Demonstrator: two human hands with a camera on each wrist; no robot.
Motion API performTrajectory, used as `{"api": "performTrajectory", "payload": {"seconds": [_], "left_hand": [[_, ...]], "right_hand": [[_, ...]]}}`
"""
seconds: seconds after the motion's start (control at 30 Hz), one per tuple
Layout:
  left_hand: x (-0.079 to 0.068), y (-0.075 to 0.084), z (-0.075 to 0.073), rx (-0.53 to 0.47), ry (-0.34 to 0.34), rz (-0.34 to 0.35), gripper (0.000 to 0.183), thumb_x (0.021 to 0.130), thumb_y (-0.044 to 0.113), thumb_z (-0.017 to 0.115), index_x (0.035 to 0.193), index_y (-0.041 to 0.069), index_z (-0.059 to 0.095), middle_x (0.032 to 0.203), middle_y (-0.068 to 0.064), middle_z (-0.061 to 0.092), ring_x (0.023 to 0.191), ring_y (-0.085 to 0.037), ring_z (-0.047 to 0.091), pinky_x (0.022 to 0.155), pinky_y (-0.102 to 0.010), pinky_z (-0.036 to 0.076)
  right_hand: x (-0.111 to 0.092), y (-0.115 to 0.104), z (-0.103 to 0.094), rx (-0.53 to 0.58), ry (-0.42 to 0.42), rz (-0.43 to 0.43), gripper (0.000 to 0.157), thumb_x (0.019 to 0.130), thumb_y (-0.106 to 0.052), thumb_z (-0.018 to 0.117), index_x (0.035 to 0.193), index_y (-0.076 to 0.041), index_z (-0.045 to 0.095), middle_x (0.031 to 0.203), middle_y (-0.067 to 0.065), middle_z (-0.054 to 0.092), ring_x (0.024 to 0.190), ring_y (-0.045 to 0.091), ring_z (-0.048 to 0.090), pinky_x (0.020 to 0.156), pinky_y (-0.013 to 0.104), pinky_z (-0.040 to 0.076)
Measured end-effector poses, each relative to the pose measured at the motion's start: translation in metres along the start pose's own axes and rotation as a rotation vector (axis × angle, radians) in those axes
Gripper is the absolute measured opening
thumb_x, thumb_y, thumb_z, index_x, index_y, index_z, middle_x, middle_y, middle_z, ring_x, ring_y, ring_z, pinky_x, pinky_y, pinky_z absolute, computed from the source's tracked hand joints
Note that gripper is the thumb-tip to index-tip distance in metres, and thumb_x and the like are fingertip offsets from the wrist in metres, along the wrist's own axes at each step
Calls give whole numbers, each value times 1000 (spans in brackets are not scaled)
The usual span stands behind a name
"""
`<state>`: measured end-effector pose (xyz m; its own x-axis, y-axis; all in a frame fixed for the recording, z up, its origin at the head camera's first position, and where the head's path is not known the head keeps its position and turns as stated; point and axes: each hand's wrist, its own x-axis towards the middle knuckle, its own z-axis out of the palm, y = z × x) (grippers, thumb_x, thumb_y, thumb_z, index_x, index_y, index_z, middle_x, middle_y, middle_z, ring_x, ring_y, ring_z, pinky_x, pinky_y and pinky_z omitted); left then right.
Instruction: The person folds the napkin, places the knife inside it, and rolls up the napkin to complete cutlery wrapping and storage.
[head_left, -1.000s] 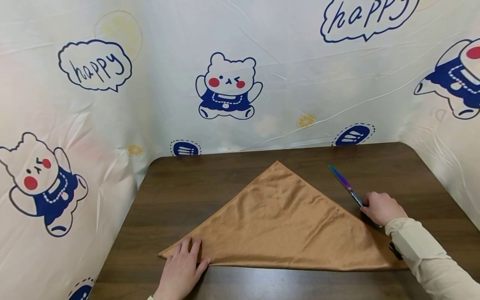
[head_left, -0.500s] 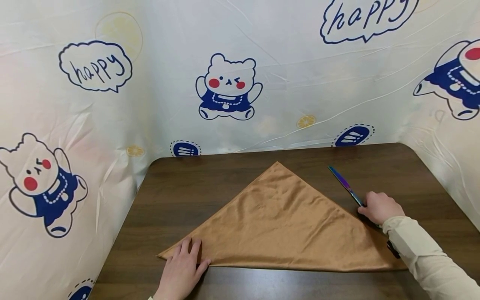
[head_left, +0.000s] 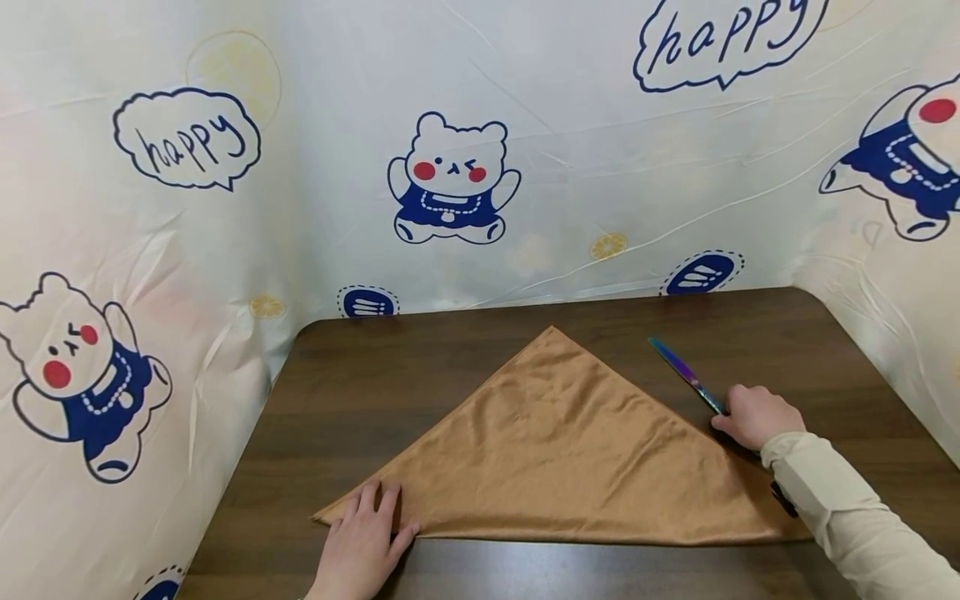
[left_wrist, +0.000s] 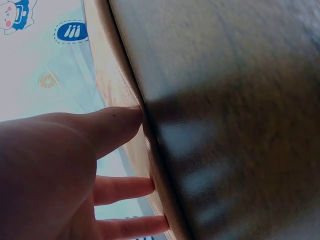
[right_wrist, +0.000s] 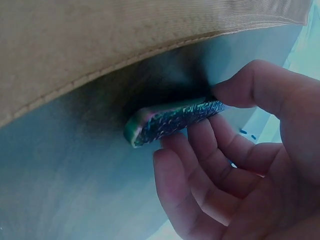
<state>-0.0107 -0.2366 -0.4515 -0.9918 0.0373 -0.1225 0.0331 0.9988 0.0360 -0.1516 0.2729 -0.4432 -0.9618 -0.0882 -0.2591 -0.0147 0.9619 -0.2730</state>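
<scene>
A brown satiny cloth [head_left: 555, 467], folded into a triangle, lies with its point toward the far edge of the table. Fingers spread, my left hand [head_left: 360, 546] rests on its left corner; in the left wrist view, the thumb [left_wrist: 117, 125] touches the cloth's near edge. To the right of the cloth, my right hand [head_left: 761, 417] holds a table knife [head_left: 686, 371] with an iridescent blue-purple blade pointing away. In the right wrist view, the thumb and fingers pinch its textured handle [right_wrist: 177, 120], low beside the cloth's stitched edge.
The dark wooden table [head_left: 360, 375] has a rounded far edge. Behind it and along both sides hangs a pale curtain [head_left: 315, 183] printed with bears and lettering. A light sleeve [head_left: 847, 508] covers my right forearm, lying over the cloth's right corner.
My right hand has shifted slightly left with the knife. The left hand and the cloth stay in place, while the head view has moved a little.
</scene>
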Motion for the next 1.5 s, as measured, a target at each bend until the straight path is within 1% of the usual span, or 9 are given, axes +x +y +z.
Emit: {"api": "performTrajectory", "payload": {"seconds": [0.23,0.47,0.6,0.73,0.87,0.97,1.07,1.37,1.5], "left_hand": [[-1,-1,0,3,-36,-12,60,80,55,54,123,13,51,123,-17,47,107,-36,49,65,-51,44],[-1,-2,2,9,-39,-12,61,80,56,53,123,13,51,123,-17,47,105,-36,50,65,-51,44],[0,-1,1,7,-34,-10,61,80,56,53,123,13,51,123,-17,47,105,-36,50,65,-51,44],[0,-1,2,5,-25,-8,60,80,56,54,122,13,51,123,-17,47,106,-36,49,66,-52,44],[0,-1,4,-2,9,-1,59,79,55,55,121,13,52,122,-16,47,108,-34,48,67,-51,44],[-1,-2,5,-11,40,3,59,79,55,55,120,13,53,121,-15,48,110,-33,47,71,-52,44],[-1,-2,6,-14,57,5,58,79,55,55,120,13,53,121,-15,48,111,-32,47,75,-52,44],[0,-1,3,0,17,5,56,81,55,53,120,15,53,119,-12,49,107,-32,49,71,-53,43],[0,-1,3,4,26,7,55,81,55,54,119,15,53,118,-12,49,106,-32,49,71,-52,43]], "right_hand": [[0,0,0,-1,-24,-10,29,73,-33,64,65,-9,50,64,9,55,57,28,53,48,41,39],[0,-2,-1,-23,-34,-17,32,72,-33,65,72,-5,50,72,16,57,60,34,54,49,45,40],[-1,-2,0,-26,-30,-18,31,72,-33,65,70,-6,50,70,16,56,59,33,54,49,44,40],[-1,-1,0,-22,-45,-23,31,72,-32,65,70,-5,50,71,15,56,59,32,54,49,43,40],[-2,0,0,-14,-45,-25,29,72,-30,65,70,-5,50,71,16,56,59,32,54,49,42,40],[-2,0,-1,-8,-38,-24,29,71,-30,66,70,-5,51,72,17,57,59,32,54,48,43,40],[-1,1,-1,-3,-38,-23,30,71,-30,66,71,-4,52,73,18,57,59,31,54,48,43,40],[-1,-2,-4,7,-14,-36,28,69,-28,66,68,-5,51,74,20,58,59,33,54,48,44,40],[-2,-4,-5,4,-3,-59,28,69,-27,66,69,-4,51,74,20,58,59,33,54,48,44,40]]}}
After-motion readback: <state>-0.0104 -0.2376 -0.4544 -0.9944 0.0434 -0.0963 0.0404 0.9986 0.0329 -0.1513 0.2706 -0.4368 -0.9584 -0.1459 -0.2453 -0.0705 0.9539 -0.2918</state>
